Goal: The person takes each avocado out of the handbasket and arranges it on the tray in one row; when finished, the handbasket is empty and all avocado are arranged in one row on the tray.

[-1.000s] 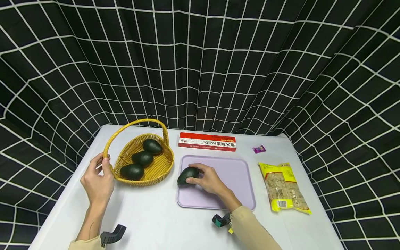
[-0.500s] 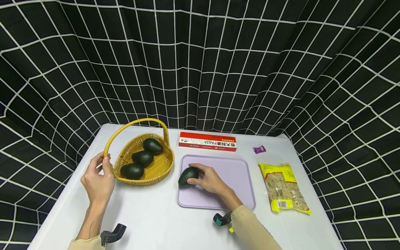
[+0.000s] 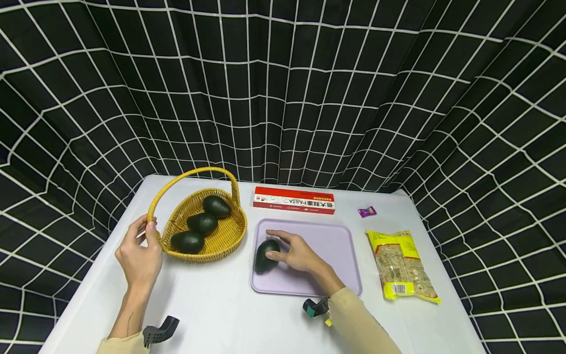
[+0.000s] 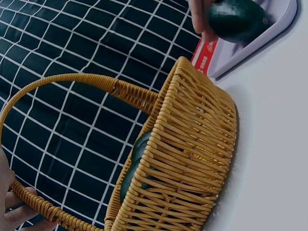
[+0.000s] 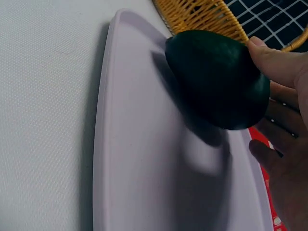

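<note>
A yellow wicker basket [image 3: 224,254] stands at the table's left, holding several dark green avocados, one of them the front avocado [image 3: 187,242]. My left hand [image 3: 140,250] grips the near-left part of its arched handle [image 4: 57,79]. Another avocado [image 3: 267,256] is at the left end of the lilac tray [image 3: 316,246]. Around its right side, my right hand [image 3: 297,251] has its fingers spread. In the right wrist view the thumb [image 5: 269,57] touches this avocado [image 5: 216,79]. The index finger stretches past its far end, apart from it.
Behind the tray lies a red pasta box [image 3: 294,200]. To its right is a small purple packet [image 3: 366,211]. A yellow food bag [image 3: 401,265] lies right of the tray. A black gridded curtain [image 3: 283,98] borders the white table.
On the tray, the avocado has turned so its narrow end points nearer to me. My right fingers have loosened from around it. My left hand and the basket stay put.
</note>
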The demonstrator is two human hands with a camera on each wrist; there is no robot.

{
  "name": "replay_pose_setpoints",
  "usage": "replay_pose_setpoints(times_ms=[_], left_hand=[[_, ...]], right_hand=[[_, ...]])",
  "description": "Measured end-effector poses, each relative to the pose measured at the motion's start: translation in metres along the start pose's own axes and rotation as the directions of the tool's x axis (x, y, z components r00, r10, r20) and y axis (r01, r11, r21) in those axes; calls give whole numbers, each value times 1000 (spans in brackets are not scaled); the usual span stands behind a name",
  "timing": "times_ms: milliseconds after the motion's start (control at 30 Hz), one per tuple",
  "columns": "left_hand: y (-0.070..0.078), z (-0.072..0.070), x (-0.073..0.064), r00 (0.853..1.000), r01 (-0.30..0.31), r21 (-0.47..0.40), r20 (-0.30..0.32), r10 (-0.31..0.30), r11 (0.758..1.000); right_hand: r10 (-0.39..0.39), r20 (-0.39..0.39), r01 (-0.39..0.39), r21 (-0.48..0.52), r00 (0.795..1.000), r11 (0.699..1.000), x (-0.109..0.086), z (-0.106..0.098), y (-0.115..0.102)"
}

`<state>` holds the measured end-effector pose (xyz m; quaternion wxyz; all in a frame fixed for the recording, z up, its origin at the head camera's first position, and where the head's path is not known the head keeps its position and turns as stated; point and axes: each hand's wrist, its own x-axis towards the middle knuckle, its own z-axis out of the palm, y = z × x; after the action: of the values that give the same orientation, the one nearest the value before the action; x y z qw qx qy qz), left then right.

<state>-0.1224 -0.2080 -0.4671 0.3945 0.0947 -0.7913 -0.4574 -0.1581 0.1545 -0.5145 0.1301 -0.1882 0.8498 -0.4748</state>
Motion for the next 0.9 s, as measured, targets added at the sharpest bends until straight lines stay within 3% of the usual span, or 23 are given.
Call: replay_pose_setpoints(times_ms=[367, 600, 900], left_hand=[[1, 2, 1, 1000, -9, 9, 5, 9, 1000], [1, 3, 2, 1000, -8, 13, 4, 8, 1000], [-1, 1, 0, 1000, -7, 8, -6, 7, 1000]], right_hand=[[-1, -29, 1, 5, 1000, 1000, 5, -5, -6], [-68, -47, 69, 22, 997, 997, 15, -3, -29], [-136, 6, 135, 85, 991, 987, 40, 13, -57]])
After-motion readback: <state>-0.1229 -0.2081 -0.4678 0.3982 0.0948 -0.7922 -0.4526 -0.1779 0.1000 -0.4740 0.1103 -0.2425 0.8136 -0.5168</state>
